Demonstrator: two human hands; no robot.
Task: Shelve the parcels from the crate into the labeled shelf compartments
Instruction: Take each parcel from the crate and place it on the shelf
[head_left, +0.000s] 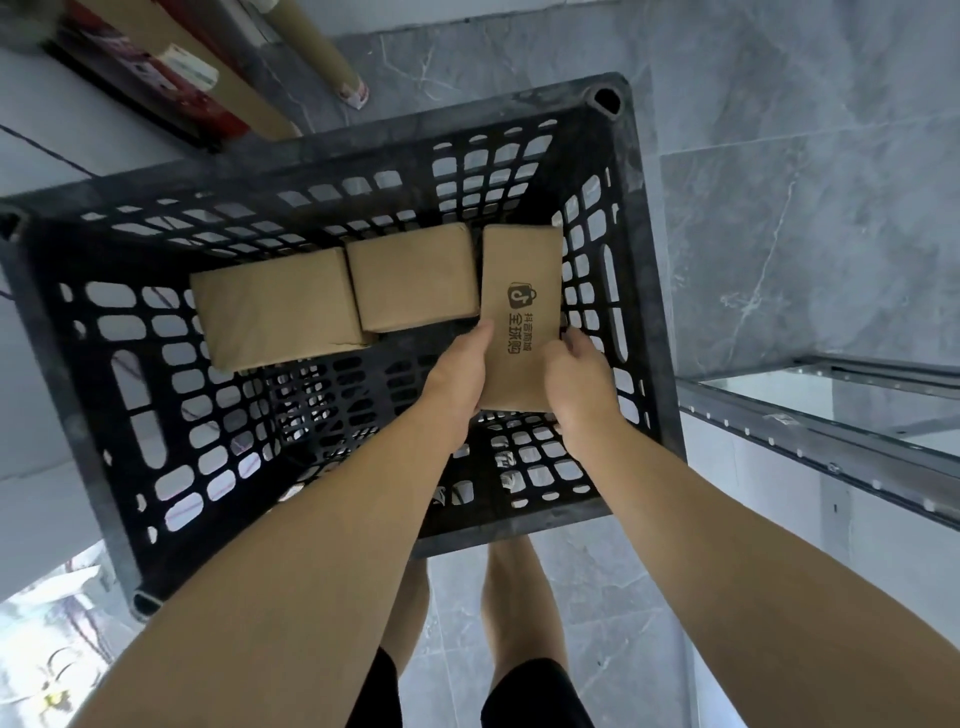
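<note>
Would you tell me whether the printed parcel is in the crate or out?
Inside: the printed parcel is within the crate walls, gripped by the left hand and right hand.

A black openwork crate (415, 132) stands on the grey marbled floor (779, 182), just beside a metal shelf frame (810, 447) (at its right). On the crate's bottom lie a larger parcel (275, 306) and a smaller parcel (413, 278), touching, near the far wall.

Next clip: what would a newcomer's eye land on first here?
The brown cardboard parcel with a printed logo, gripped by the left hand and right hand at the right side of the black perforated plastic crate. Beside it, to the left, two plain brown cardboard parcels lie on the crate floor.
</note>
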